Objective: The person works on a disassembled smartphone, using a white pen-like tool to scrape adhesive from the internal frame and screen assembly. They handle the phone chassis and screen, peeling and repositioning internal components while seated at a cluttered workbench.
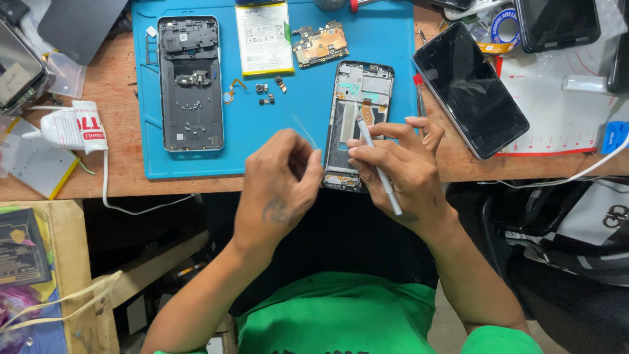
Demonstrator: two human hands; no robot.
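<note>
A phone frame, stripped of its screen and board, is lying on the blue work mat at the mat's near right corner, its lower end reaching the mat's front edge.

Head view: the right hand is closing its fingers around thin metal tweezers, pen-style, with the tip touching an orange ribbon cable inside the frame. The left hand is hovering just left of the frame, thumb and fingertips pinching together; whether anything small is sitting between them cannot be told.

Judging from the layout, the teardown is looking largely done. On the mat, left of the frame, a back cover is lying open-side up with loose screws inside it. Between cover and frame, a battery, a circuit board and a few small camera parts are sitting apart. Just off the mat's right edge a dark screen is resting on the wooden table. A glue tube is lying left of the mat. Nothing is going back in yet.
</note>
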